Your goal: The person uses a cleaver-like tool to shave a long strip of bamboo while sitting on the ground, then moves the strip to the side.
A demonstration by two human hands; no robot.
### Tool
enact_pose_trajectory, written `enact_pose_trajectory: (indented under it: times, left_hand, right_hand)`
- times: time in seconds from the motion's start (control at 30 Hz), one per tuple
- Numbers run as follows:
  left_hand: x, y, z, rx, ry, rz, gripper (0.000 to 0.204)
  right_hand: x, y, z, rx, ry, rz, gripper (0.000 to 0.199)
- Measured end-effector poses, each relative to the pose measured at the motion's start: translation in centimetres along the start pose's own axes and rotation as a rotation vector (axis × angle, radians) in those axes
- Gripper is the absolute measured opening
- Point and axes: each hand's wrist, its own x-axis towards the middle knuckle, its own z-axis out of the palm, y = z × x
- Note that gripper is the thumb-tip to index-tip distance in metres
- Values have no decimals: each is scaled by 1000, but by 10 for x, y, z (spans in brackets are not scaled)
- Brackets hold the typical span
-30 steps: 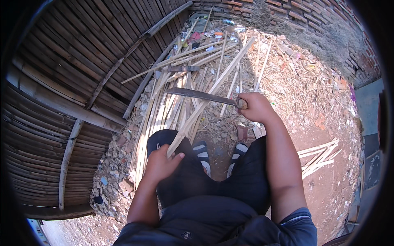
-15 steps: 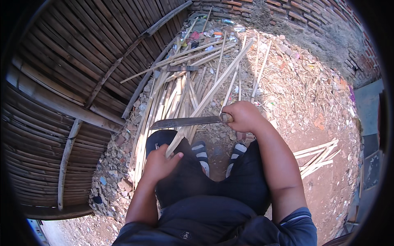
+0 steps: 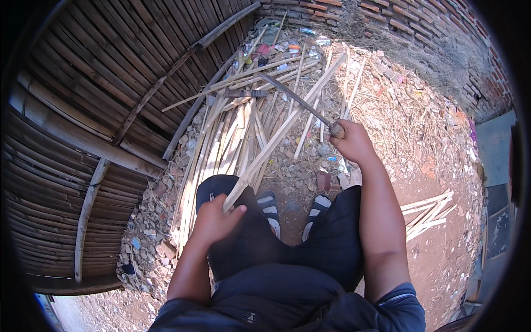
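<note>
My left hand (image 3: 217, 221) is closed around the near end of a long, pale bamboo strip (image 3: 266, 156) above my left thigh. The strip slants away to the far right. In my right hand (image 3: 355, 143) is a machete, gripped by its wooden handle (image 3: 337, 130). Its dark blade (image 3: 290, 97) points to the far left and crosses the strip at about mid-length; whether the two touch, I cannot tell.
Bamboo strips (image 3: 224, 138) lie piled on rubble at the left, with a dark wooden block (image 3: 243, 93) at their far end. More strips (image 3: 428, 213) rest on the ground at right. A slatted bamboo wall (image 3: 66, 122) rises at left, a brick wall (image 3: 409, 27) behind.
The machete in my right hand has moved away from me along the strip, and its blade has swung from level to pointing far left. My left hand and the strip have stayed nearly still.
</note>
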Motion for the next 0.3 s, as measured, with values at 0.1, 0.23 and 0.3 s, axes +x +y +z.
enact_pose_trajectory:
  times: [0.1, 0.23, 0.3]
  left_hand:
    - [1, -4, 1, -42, 2, -7, 40]
    - [3, -5, -2, -34, -47, -67, 45]
    - [3, -2, -3, -50, -68, -86, 47]
  right_hand:
    - [-7, -10, 16, -26, -133, -291, 43]
    - [-13, -33, 28, -194, -447, -400, 46]
    - [-12, -30, 24, -157, -444, -362, 54]
